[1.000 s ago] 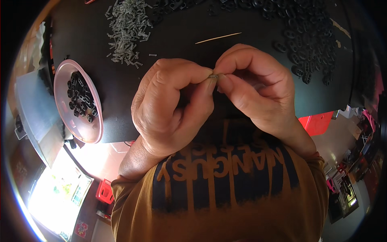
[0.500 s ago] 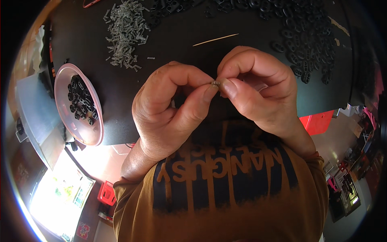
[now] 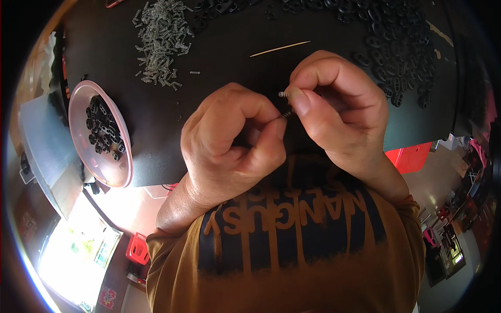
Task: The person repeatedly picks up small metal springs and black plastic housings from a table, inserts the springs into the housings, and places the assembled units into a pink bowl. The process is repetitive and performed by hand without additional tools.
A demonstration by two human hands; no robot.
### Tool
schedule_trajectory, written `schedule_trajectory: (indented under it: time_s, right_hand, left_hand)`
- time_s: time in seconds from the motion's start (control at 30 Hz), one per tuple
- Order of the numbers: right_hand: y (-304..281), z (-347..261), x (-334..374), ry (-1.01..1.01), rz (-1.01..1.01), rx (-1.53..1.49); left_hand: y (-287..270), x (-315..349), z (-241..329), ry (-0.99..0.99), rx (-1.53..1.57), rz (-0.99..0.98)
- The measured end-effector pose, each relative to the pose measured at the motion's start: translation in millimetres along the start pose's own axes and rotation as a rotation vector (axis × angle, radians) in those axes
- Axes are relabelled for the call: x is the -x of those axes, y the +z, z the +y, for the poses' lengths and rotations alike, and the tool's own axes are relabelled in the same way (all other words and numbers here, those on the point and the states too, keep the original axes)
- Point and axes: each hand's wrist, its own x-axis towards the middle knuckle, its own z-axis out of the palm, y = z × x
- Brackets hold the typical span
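Between the thumb and forefinger of my right hand (image 3: 342, 107) is a small metal coil spring (image 3: 283, 94), its end poking out to the left. My left hand (image 3: 232, 135) is pinched closed just beside it, lower and to the left. A second small spring (image 3: 286, 114) sticks out from the left fingertips toward the right thumb. Both hands are raised over the dark table, close together. Past them lies a thin wooden toothpick (image 3: 280, 49). A heap of similar springs (image 3: 163, 44) is at the far left, with one loose spring (image 3: 194, 72) near it.
A pinkish translucent bowl (image 3: 125, 167) with several black plastic pieces stands at the left table edge. Many black oval pieces with holes (image 3: 402, 62) are spread over the far right of the dark table (image 3: 229, 65). A red container (image 3: 409, 158) shows beyond the right edge.
My hands were touching around a spring at the fingertips. Now they have parted slightly, the left lower, and two separate springs show, one at each hand.
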Motion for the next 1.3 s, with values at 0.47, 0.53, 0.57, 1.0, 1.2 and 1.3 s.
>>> schedule_trajectory:
  time_s: [0.47, 0.53, 0.57, 1.0, 1.2, 1.3]
  right_hand:
    - [6, 0, 7, 0.069, 0.023, 0.018]
    - [5, -7, 11, 0.152, -0.008, -0.044]
    - [6, -9, 13, 0.21, 0.004, -0.111]
    - [0, -13, 23, 0.478, -0.056, -0.466]
    - [1, -11, 25, 0.415, -0.037, -0.607]
    - [-2, -8, 24, 0.429, -0.041, -0.623]
  left_hand:
    - [-11, 9, -17, 0.019, -0.552, 0.112]
    - [-13, 11, -15, 0.087, -0.48, 0.14]
    - [-15, 11, -10, 0.084, -0.389, 0.1]
    - [-7, 1, 5, 0.212, -0.038, -0.14]
    - [-6, -5, 6, 0.234, -0.032, -0.143]
    - [-5, -7, 6, 0.288, -0.122, -0.151]
